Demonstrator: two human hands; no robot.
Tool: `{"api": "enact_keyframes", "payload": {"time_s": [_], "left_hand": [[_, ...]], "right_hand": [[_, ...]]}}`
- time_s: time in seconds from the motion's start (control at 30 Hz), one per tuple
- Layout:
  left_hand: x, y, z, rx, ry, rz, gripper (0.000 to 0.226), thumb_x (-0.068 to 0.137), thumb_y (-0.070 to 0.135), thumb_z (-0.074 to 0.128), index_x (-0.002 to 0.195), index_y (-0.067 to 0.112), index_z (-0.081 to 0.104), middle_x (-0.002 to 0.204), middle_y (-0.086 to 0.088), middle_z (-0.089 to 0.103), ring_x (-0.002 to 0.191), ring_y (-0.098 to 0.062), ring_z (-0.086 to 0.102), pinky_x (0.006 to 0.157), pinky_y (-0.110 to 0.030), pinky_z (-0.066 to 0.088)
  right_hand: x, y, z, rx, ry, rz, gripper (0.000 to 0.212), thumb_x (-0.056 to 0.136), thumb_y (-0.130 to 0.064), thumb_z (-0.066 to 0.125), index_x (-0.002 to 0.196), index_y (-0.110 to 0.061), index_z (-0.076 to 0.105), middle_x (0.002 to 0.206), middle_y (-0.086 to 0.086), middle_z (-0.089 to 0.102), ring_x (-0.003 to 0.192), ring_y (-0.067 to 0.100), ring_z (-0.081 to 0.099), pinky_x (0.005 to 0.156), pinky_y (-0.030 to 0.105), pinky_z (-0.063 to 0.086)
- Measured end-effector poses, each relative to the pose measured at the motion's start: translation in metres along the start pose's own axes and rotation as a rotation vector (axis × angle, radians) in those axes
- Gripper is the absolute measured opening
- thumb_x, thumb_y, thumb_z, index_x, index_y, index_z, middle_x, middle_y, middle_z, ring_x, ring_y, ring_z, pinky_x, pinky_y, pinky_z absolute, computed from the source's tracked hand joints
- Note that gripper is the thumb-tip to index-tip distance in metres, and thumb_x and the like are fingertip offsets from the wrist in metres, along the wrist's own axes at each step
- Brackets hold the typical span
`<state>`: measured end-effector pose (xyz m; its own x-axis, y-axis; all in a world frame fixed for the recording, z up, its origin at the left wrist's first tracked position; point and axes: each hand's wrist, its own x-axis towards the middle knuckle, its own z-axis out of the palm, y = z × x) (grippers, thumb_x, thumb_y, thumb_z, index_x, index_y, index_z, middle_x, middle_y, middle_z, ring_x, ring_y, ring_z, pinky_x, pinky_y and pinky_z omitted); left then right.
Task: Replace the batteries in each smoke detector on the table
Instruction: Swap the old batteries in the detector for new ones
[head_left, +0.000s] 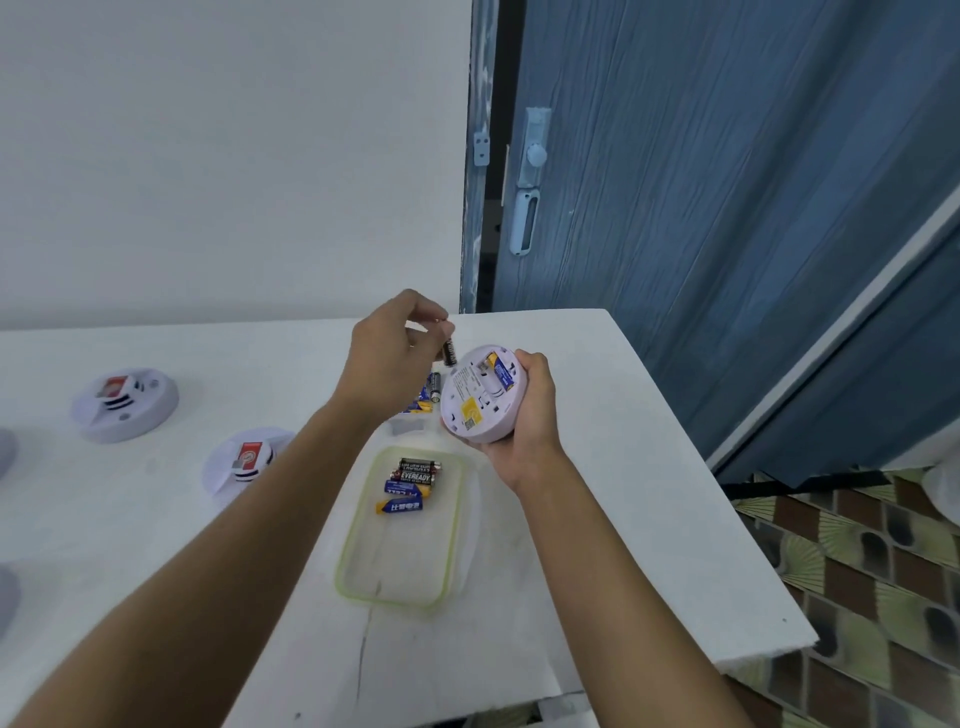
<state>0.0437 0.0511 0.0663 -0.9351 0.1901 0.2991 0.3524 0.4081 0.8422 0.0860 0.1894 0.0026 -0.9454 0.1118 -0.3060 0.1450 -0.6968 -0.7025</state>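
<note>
The smoke detector (480, 397) is being held up above the table (623, 467), back toward the camera, with the right hand (524, 421) wrapping its fingers round the rim. One blue and yellow battery (503, 375) is sitting in its open compartment. The left hand (387, 358) is pinching a dark battery (449, 352) by its top end, just beside the detector's edge. That fingertip pinch is looking thin: the cell could slip and roll off, or be seated the wrong way round. Below, a green-rimmed container (395, 603) is holding four or so loose batteries (410, 483) at its far end. A second clear container (408, 426), partly hidden behind the detector, is holding more. Two other detectors (124, 405) (247, 460) are lying to the left.
</note>
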Motion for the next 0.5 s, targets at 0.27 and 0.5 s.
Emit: {"api": "enact_keyframes", "payload": {"time_s": [0.27,0.5], "left_hand": [[-0.041,0.011,0.0,0.06,0.069,0.252,0.011,0.087,0.013,0.07,0.083,0.01,0.061,0.089,-0.003,0.062,0.075,0.002,0.061,0.067,-0.009,0.045],[-0.078,0.007,-0.004,-0.088,0.024,0.196,0.005,0.086,0.01,0.072,0.085,0.007,0.069,0.093,0.014,0.072,0.091,0.003,0.068,0.082,-0.016,0.053]], "right_hand": [[-0.015,0.011,0.014,0.018,-0.079,0.012,0.035,0.086,-0.048,0.048,0.107,-0.024,0.062,0.104,0.005,0.067,0.101,0.024,0.062,0.089,0.043,0.049],[-0.028,0.016,0.024,0.003,-0.009,-0.044,0.031,0.085,-0.048,0.05,0.093,-0.021,0.064,0.093,0.002,0.064,0.093,0.02,0.058,0.078,0.032,0.048]]}}
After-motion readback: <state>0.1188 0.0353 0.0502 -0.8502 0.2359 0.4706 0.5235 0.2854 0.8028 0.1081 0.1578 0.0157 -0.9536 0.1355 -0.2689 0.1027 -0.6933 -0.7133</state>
